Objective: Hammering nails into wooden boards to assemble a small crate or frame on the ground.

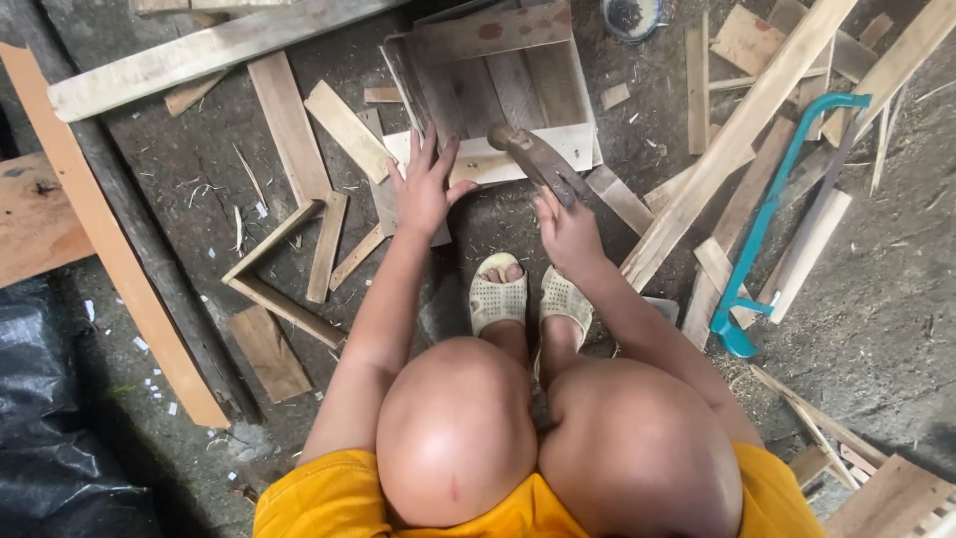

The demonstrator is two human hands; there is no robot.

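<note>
Wooden crate (495, 95) is steadied by the spread left hand (423, 189); right hand (568, 227) grips the hammer (538, 159); a glancing blow could strike the left fingers.

hammer (538, 159): handle end hidden in right hand (568, 231) | bowl (631, 14): cut by top edge | black sheet (60, 438): cut at left edge

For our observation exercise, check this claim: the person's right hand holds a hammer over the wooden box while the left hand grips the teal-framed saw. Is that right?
Not quite. In the head view the left hand rests spread on the front edge of the wooden box, not on the saw. The teal-framed saw lies untouched on the ground, off to the person's right. The right hand does hold the hammer over the box.
</note>
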